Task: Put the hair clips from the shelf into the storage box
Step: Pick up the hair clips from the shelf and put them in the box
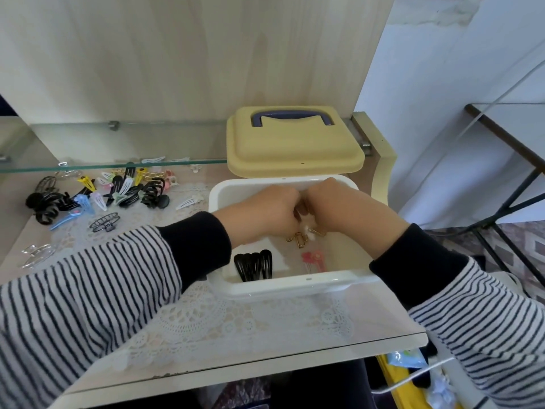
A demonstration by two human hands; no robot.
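We have both hands down inside the open storage box (295,286), which sits on the desk (265,335) with its yellow lid (295,149) propped up behind it. Our left hand (265,214) and right hand (336,206) meet over the middle of the box, fingers curled together around a small bunch of gold clips (303,236) with a white piece among them; the grip of each hand looks closed on that bunch, though the fingertips are mostly hidden from us. Already lying on the box floor are a row of black snap clips (254,265) and some pink clips (312,258), so part of the job is done. Much is left, we judge: a large heap of mixed clips (118,188) lies to the left on the desk under the glass shelf (118,165), with a blue clip (63,221), a black wire claw (104,222) and a clear claw clip (37,253) scattered nearer us.
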